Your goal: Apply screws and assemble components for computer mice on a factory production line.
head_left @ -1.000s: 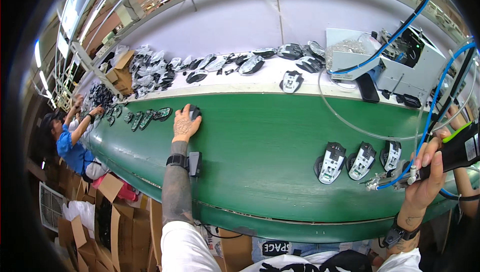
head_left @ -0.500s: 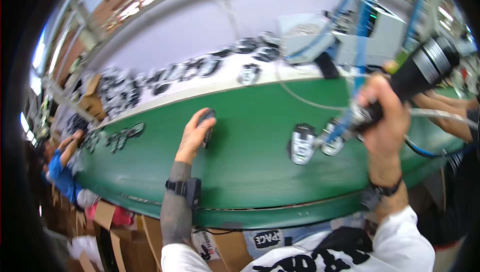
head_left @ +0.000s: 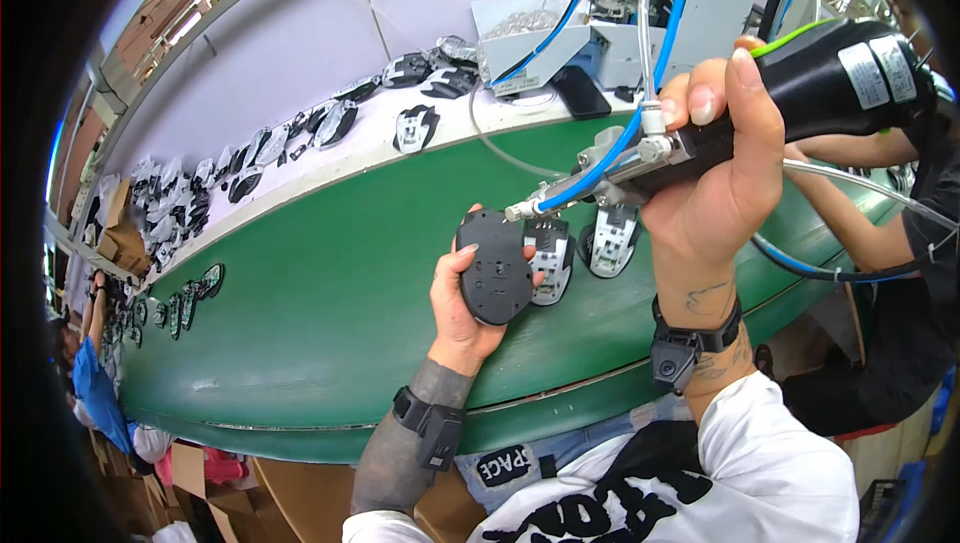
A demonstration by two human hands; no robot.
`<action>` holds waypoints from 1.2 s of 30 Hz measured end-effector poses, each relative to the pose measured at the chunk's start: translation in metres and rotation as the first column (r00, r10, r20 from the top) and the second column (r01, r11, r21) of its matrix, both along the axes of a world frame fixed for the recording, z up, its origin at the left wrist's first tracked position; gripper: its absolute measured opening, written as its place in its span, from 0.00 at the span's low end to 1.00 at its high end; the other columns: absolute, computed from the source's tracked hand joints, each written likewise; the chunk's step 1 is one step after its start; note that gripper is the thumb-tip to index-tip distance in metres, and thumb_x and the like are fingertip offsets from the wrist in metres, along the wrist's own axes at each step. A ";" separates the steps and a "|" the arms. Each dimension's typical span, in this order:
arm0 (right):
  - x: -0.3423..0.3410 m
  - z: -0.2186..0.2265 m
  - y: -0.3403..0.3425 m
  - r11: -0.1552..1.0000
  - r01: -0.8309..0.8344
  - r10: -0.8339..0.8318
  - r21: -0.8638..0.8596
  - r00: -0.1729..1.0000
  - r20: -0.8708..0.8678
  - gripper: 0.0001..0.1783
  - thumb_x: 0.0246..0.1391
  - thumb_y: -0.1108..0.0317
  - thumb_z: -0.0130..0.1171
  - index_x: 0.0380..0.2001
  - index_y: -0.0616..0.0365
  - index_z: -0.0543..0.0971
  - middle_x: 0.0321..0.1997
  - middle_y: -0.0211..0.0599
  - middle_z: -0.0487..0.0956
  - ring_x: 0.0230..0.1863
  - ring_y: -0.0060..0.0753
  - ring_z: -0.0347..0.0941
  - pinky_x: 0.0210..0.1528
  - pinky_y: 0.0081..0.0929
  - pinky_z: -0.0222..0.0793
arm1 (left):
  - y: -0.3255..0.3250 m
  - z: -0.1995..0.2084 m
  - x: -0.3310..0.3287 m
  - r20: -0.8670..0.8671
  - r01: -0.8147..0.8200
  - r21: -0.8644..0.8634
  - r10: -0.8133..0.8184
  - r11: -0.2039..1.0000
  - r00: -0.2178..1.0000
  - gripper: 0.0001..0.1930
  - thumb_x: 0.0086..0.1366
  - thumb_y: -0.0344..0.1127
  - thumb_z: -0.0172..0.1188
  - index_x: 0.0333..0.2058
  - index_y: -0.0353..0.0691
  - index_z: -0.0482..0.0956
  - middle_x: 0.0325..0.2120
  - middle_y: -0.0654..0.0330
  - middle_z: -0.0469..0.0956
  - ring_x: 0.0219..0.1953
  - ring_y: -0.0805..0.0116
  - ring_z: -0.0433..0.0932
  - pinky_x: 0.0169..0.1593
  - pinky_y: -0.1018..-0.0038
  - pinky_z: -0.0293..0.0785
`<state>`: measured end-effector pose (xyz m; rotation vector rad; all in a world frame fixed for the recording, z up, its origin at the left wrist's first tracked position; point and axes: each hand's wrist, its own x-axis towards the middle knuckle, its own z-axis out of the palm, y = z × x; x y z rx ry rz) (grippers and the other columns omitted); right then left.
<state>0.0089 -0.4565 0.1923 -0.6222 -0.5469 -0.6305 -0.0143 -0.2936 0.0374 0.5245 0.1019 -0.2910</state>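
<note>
At the near edge of a green conveyor belt [head_left: 330,283], my left hand [head_left: 470,308] cradles a black computer mouse shell [head_left: 494,268], underside facing up, fingers curled around its lower end and thumb pressed against its right side; the shell sits just above the belt, left of two more mouse bases [head_left: 590,243] lying open-side up on the green surface. My right hand [head_left: 715,183] wraps tight around a black powered screwdriver [head_left: 800,83] with blue air hoses [head_left: 600,158], all fingers closed on the grip, its metal tip [head_left: 515,211] angled down and left, almost touching the top right of the held shell. On the far side, a row of dark mouse parts [head_left: 300,133] lines a white ledge [head_left: 340,168]. At right, another worker's forearm [head_left: 850,213] reaches toward the belt
</note>
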 end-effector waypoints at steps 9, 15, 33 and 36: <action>0.001 -0.005 0.005 0.964 0.070 -0.075 -0.257 0.997 -0.008 0.10 0.57 0.65 0.49 0.40 0.57 0.67 0.20 0.28 0.67 0.22 0.24 0.66 0.27 0.21 0.65 | -0.005 -0.001 -0.004 0.060 0.048 0.038 -0.050 0.998 0.997 0.32 0.55 0.44 0.49 0.60 0.51 0.54 0.47 0.53 0.67 0.42 0.57 0.74 0.43 0.54 0.76; 0.004 -0.007 0.006 0.960 0.075 -0.076 -0.270 0.997 0.006 0.09 0.57 0.65 0.50 0.38 0.55 0.67 0.19 0.28 0.67 0.22 0.24 0.65 0.27 0.21 0.64 | -0.007 0.004 -0.007 0.082 0.042 0.010 -0.042 0.999 0.996 0.32 0.55 0.44 0.48 0.60 0.51 0.54 0.46 0.53 0.67 0.42 0.57 0.73 0.43 0.54 0.75; -0.002 -0.009 0.011 0.940 0.079 -0.116 -0.333 0.989 -0.093 0.13 0.53 0.70 0.53 0.42 0.59 0.67 0.19 0.32 0.67 0.19 0.26 0.68 0.24 0.24 0.67 | 0.003 -0.001 0.008 0.031 -0.191 0.072 0.190 0.979 0.981 0.23 0.60 0.47 0.44 0.53 0.47 0.66 0.40 0.56 0.75 0.40 0.59 0.76 0.43 0.56 0.73; -0.004 -0.005 0.013 0.940 0.041 -0.087 -0.340 0.989 -0.122 0.13 0.54 0.67 0.52 0.41 0.59 0.67 0.19 0.30 0.66 0.20 0.25 0.67 0.25 0.22 0.66 | 0.001 0.002 0.007 0.115 -0.128 0.037 0.123 0.991 0.986 0.27 0.58 0.45 0.46 0.58 0.51 0.58 0.52 0.56 0.65 0.43 0.60 0.73 0.42 0.55 0.74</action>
